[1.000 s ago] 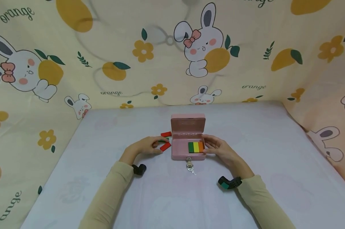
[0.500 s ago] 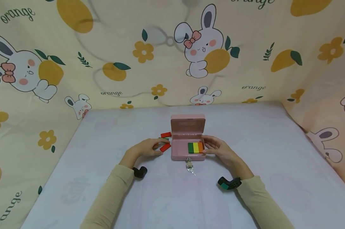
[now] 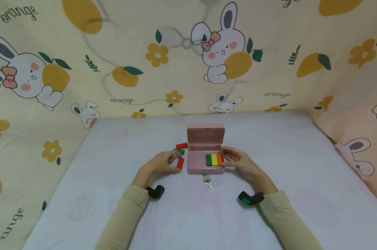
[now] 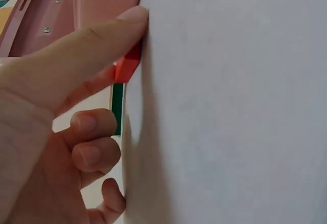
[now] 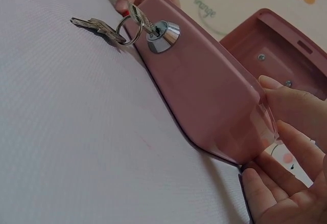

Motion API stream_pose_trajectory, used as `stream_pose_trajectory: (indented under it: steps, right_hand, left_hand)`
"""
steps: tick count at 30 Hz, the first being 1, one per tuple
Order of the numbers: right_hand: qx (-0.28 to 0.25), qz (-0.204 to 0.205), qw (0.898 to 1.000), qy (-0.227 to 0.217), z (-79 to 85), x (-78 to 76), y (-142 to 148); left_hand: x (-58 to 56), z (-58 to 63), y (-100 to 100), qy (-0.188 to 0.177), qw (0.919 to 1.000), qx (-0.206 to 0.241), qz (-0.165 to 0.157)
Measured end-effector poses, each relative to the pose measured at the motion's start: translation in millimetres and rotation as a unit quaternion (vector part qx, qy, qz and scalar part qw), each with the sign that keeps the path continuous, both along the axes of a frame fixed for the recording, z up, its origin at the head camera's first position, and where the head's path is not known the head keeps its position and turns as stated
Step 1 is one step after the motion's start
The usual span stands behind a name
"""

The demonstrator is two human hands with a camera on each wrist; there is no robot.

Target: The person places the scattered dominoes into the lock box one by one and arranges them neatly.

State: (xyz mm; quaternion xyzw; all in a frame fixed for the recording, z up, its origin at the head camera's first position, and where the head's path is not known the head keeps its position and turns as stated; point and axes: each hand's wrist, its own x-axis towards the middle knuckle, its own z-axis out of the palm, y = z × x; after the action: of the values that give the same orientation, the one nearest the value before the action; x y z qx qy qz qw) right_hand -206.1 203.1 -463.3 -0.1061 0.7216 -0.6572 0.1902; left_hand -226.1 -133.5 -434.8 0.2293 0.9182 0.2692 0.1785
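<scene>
My left hand (image 3: 159, 162) pinches a red block (image 3: 180, 164) between thumb and index finger, just left of an open pink metal cash box (image 3: 196, 165). In the left wrist view the red block (image 4: 129, 66) shows below the thumb, partly hidden. My right hand (image 3: 243, 166) holds the box's right wall, its thumb at the rim and other fingers against the side. Inside the box, a green block (image 3: 209, 160), a yellow block (image 3: 214, 160) and an orange block (image 3: 219, 160) lie side by side at the right. The orange one is near the right thumb.
Another green block (image 3: 180, 151) and another red block (image 3: 181, 146) lie on the white tablecloth (image 3: 188, 215) left of the box. Keys (image 3: 208, 181) hang from the lock at the box's front. The raised lid (image 3: 205, 136) stands at its back.
The red block at my left fingers has turned from a slant to nearly lengthwise and come slightly nearer. The green block beside it shows more. My right hand and the box stay put.
</scene>
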Motion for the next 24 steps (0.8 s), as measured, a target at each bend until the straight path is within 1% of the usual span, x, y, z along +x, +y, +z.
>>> stream_pose_trajectory:
  steps: [2, 7, 11, 15, 21, 24]
  right_hand:
    - [0.004, -0.002, 1.0, -0.001, 0.5, 0.2, 0]
    - [0.006, 0.0, 1.0, 0.001, 0.7, 0.4, 2]
    - [0.004, -0.001, 1.0, 0.001, 2.0, 0.2, 2]
    - [0.003, -0.004, 1.0, -0.001, 3.0, 0.3, 2]
    - [0.005, -0.001, 1.0, 0.0, 3.2, 1.0, 1]
    - [0.001, 0.003, 1.0, 0.002, 2.6, 0.9, 0]
  left_hand:
    - [0.4, -1.4, 0, -0.005, 0.9999, 0.012, 0.008]
    - [-0.1, -5.4, -2, -0.021, 0.9991, 0.023, 0.028]
    - [-0.1, -6.2, -5, -0.031, 0.998, 0.036, 0.042]
    - [0.3, -6.2, -6, -0.038, 0.9972, 0.05, 0.042]
    - [1.7, -7.1, -9, -0.038, 0.9966, 0.059, 0.044]
    - [2.3, -9.4, -11, -0.035, 0.9965, 0.067, 0.037]
